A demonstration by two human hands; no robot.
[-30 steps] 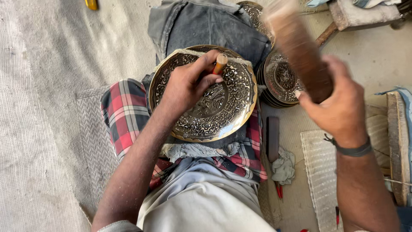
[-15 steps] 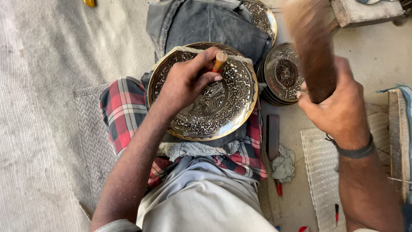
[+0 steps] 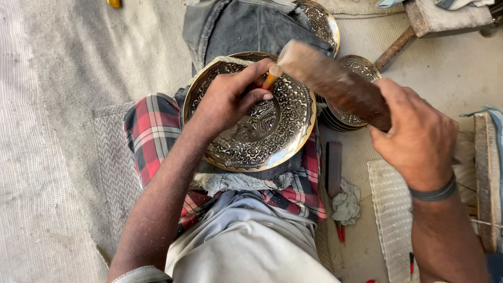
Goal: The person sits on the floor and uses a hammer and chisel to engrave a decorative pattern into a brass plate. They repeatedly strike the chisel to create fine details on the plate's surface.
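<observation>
A round engraved metal plate [image 3: 283,131] rests on my lap over a red plaid cloth [image 3: 152,131]. My left hand [image 3: 230,97] lies on the plate and grips a small chisel [image 3: 271,77], its tip set against the plate's pattern. My right hand [image 3: 414,141] holds a brown wooden mallet [image 3: 330,81]; the mallet's end sits right at the chisel's top.
A stack of similar engraved plates [image 3: 356,71] stands to the right of my lap, another plate [image 3: 322,18] beyond it under grey denim [image 3: 246,26]. A dark flat tool [image 3: 334,167], a rag [image 3: 347,203] and a wooden block [image 3: 487,178] lie on the right.
My right hand has swung the mallet down from a raised position to the top of the chisel. The left hand and plate stay put.
</observation>
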